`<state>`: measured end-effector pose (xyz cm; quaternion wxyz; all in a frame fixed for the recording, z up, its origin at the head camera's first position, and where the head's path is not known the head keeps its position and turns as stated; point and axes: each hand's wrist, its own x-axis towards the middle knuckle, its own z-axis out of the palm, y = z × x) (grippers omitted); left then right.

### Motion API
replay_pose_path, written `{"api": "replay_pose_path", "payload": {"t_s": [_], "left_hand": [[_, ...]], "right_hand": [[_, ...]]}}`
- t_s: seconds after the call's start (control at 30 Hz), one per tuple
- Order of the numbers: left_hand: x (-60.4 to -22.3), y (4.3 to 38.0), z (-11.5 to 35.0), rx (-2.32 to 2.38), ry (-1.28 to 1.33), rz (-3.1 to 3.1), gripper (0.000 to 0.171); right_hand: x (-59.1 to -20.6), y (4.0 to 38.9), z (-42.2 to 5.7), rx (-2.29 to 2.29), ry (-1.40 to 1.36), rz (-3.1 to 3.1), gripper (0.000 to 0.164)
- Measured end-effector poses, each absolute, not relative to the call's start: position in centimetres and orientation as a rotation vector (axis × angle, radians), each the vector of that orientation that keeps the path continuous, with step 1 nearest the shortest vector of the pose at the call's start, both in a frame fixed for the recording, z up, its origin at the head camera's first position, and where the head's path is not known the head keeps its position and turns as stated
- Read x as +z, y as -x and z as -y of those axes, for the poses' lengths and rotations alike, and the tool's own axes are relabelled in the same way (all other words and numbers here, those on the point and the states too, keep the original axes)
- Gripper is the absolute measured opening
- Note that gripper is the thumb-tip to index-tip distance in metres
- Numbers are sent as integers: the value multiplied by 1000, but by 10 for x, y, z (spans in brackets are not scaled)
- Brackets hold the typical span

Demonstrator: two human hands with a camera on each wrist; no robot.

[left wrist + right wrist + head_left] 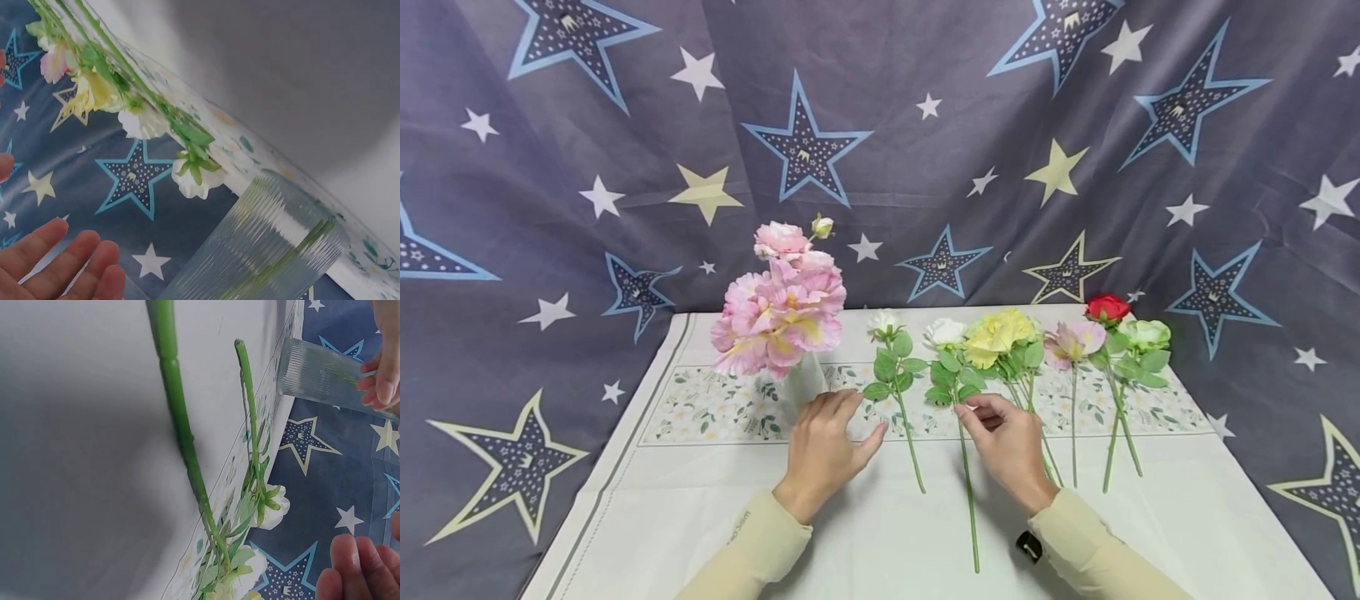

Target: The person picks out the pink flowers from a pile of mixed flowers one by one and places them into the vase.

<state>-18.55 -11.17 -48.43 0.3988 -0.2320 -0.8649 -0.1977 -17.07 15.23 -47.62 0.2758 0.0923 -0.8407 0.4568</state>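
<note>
A ribbed clear vase (269,244) stands at left on the table, holding large pink flowers (778,312). My left hand (825,450) is beside it, fingers spread and nothing in them; it partly hides the vase in the head view. Right of this hand lies a white rose (886,323) with a leafy green stem. My right hand (1009,442) is over a second white rose (945,333), its thumb overlapping the stem in the head view. In the right wrist view, that green stem (181,431) passes apart from my loosely bent fingers (350,562).
A yellow flower (998,336), a pale pink flower (1075,343), a red rose (1107,308) and a pale green rose (1146,335) lie toward the right. Beneath them runs a leaf-patterned band (715,408) on the white tablecloth (895,533). A star-printed curtain (880,125) hangs behind.
</note>
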Motion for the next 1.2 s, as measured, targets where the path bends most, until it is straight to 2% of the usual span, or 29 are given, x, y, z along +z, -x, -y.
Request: {"api": "replay_pose_path", "payload": {"t_s": [0.77, 1.2], "left_hand": [[-499, 177, 116, -460, 547, 2359, 66], [-502, 175, 119, -495, 535, 2378, 66]], "right_hand": [[-470, 176, -186, 1004, -106, 2470, 24], [-467, 184, -220, 799, -69, 2592, 25]]}}
